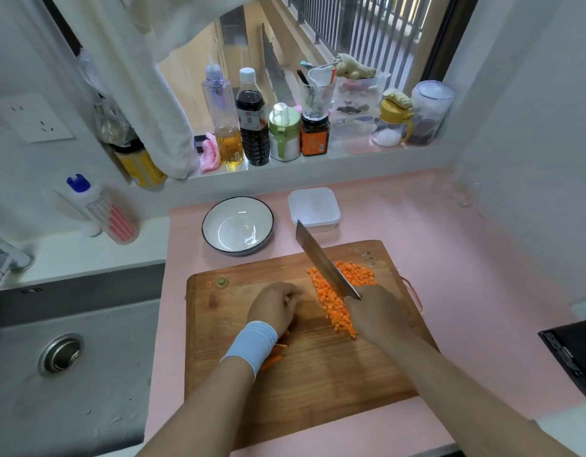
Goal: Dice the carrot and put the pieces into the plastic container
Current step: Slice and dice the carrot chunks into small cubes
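A heap of orange diced carrot (337, 296) lies on the right half of the wooden cutting board (318, 374). My right hand (375, 311) grips the handle of a cleaver (324, 262), its blade slanting up and left over the heap. Curled on the board just left of the dice is my left hand (275, 306), with a pale blue band on its wrist. A few uncut carrot strips (273, 357) peek out under that wrist. What the left fingers hold is hidden. The square plastic container (314, 207) stands behind the board, and its inside cannot be made out.
A white bowl with a dark rim (238, 224) sits left of the container on the pink counter (466, 258). The steel sink (64, 357) lies to the left. Bottles and jars (252, 127) line the window sill. A dark object (571, 354) juts in at the right edge.
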`<state>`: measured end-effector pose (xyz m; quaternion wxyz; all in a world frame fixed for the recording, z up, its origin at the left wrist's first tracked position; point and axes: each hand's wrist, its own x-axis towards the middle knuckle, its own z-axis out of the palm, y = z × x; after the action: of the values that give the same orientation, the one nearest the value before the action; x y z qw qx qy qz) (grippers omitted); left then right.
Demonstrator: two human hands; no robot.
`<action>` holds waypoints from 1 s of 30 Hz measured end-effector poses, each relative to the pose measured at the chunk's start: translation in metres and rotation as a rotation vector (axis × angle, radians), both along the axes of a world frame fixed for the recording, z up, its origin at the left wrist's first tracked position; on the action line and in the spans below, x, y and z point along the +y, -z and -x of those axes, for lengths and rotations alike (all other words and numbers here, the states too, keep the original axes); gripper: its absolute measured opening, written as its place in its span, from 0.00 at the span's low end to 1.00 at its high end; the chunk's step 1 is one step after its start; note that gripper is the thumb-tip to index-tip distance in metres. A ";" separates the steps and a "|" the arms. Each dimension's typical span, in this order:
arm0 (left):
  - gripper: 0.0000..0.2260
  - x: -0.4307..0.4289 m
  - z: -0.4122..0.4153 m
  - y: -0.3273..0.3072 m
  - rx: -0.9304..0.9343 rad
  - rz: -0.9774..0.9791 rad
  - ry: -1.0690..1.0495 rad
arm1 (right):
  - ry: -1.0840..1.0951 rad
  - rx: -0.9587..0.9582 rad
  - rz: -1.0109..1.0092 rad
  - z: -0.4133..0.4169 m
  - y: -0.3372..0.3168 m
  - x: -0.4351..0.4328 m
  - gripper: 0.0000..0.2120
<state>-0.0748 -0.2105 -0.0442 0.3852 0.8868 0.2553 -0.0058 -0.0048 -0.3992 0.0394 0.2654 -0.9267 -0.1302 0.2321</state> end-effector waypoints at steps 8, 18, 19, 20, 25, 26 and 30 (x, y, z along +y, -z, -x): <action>0.09 0.018 0.007 0.005 0.141 -0.043 0.164 | -0.096 0.051 -0.007 0.012 0.015 0.004 0.15; 0.19 0.044 0.057 0.006 0.106 -0.001 0.185 | -0.186 0.081 0.049 0.029 0.029 0.017 0.11; 0.19 0.043 0.060 0.006 0.082 -0.030 0.164 | -0.197 0.078 0.063 0.030 0.031 0.019 0.12; 0.17 0.044 0.064 0.007 0.059 -0.059 0.136 | -0.210 0.074 0.073 0.032 0.032 0.020 0.11; 0.04 0.049 0.080 0.017 0.090 -0.089 0.127 | -0.226 0.014 0.100 0.039 0.034 0.021 0.11; 0.04 0.049 0.081 0.017 0.088 -0.082 0.135 | -0.220 0.003 0.101 0.040 0.035 0.021 0.11; 0.07 0.032 0.072 0.010 0.094 -0.162 0.155 | -0.184 0.001 0.094 0.040 0.037 0.019 0.12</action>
<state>-0.1465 -0.1781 -0.0546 0.2982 0.9308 0.2035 -0.0565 -0.0452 -0.3805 0.0022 0.1995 -0.9221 -0.2035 0.2618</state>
